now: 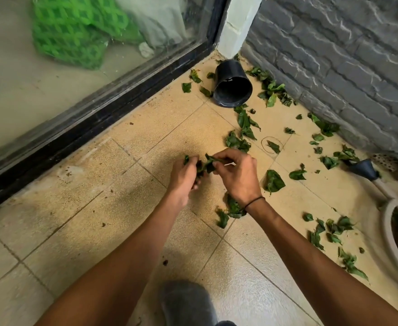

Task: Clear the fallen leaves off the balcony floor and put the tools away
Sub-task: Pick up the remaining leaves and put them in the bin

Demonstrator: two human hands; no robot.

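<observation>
Both hands pinch crumpled leaves, orientation seemingly unclear.

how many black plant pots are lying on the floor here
1. The black pot lies tipped on its side in the far corner, where the glass door frame meets the grey brick wall, leaves scattered around it. Others may sit outside the view.
</observation>
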